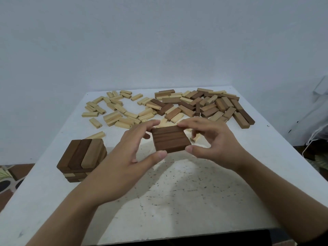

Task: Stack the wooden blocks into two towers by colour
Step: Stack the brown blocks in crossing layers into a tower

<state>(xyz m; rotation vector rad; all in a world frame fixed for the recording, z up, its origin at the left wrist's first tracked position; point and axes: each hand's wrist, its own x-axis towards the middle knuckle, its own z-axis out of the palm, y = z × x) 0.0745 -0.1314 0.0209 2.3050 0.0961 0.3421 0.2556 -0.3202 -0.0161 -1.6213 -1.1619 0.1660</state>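
Note:
Three dark brown blocks (170, 139) lie pressed side by side as one flat slab, held above the white table (177, 201). My left hand (131, 157) pinches the slab's left side between thumb and fingers. My right hand (211, 146) pinches its right side the same way. A low tower of brown blocks (83, 158) stands at the left, several layers high, its top row running away from me. Loose pale blocks (113, 110) are scattered at the back left. A mixed heap of brown and pale blocks (204, 105) lies at the back right.
The table's far edge meets a plain pale wall. A single pale block (95, 135) lies just behind the brown tower. White cloth and cords (312, 125) hang off the table's right side. Patterned floor shows at the lower left.

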